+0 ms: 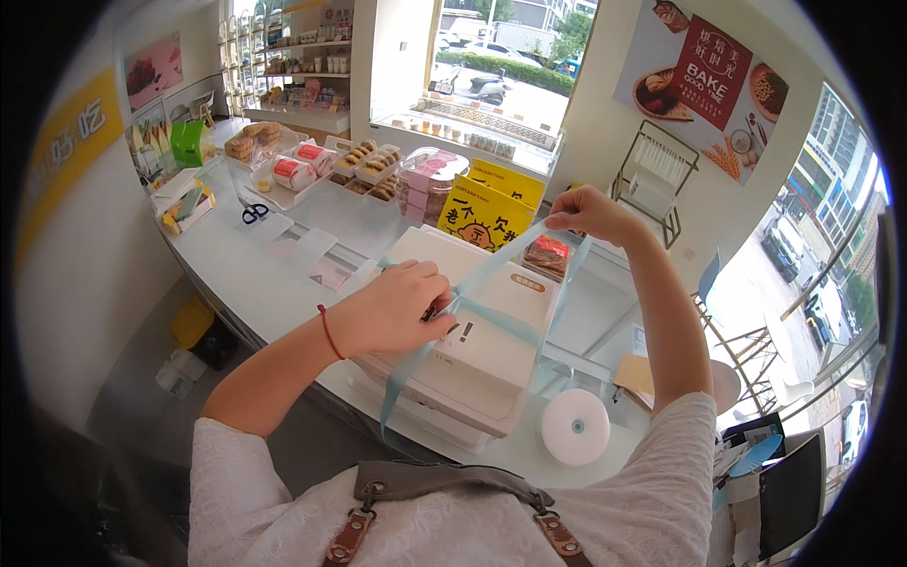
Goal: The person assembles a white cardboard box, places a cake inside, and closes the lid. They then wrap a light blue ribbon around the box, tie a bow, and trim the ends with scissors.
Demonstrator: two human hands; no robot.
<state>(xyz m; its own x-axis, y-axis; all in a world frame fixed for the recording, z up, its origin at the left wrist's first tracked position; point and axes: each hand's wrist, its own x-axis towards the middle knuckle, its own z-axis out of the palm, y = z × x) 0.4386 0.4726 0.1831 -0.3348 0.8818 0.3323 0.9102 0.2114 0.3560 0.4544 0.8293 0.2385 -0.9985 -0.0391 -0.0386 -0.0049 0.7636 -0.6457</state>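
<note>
A white cardboard cake box (482, 368) sits on the glass counter in front of me. Light blue ribbon (496, 264) crosses over its lid. My left hand (397, 305) is low over the lid, pinching the ribbon where the bands meet. Raised beyond the box's far right corner, my right hand (592, 216) grips another length of ribbon and holds it taut between both hands. From there a strand drops down the right side of the box. A loose ribbon tail (398, 386) hangs over the front. To the right of the box lies a white ribbon spool (560, 429).
Scissors (253, 212) lie on the counter (227, 241) at left. Behind the box stand yellow printed cartons (489, 205), a clear tub (429, 177) and trays of cookies (368, 159). A packaged red-labelled food (547, 256) sits near my right hand. A monitor (790, 496) is at lower right.
</note>
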